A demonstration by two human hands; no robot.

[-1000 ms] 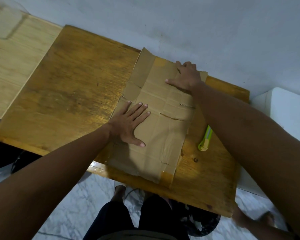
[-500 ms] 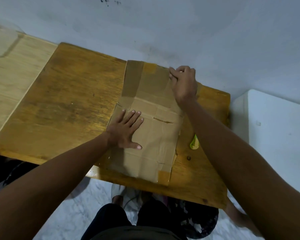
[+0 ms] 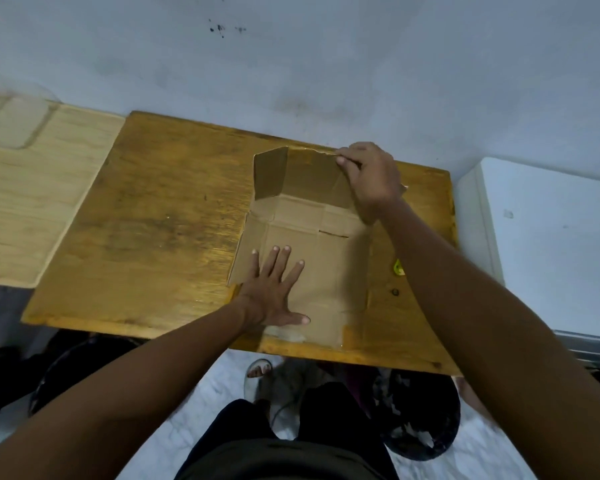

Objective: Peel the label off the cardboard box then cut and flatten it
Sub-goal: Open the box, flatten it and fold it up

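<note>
brown cardboard box, cut open, lying on wooden table toward the right. near part pinned flat under spread left hand. far panel now lifted upright, pinched at its top edge by right hand; lay flat half a second ago.

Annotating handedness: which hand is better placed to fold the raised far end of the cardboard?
Right. The right hand already pinches the top edge of the raised flap; the left hand lies flat, pinning the cardboard to the table.
</note>
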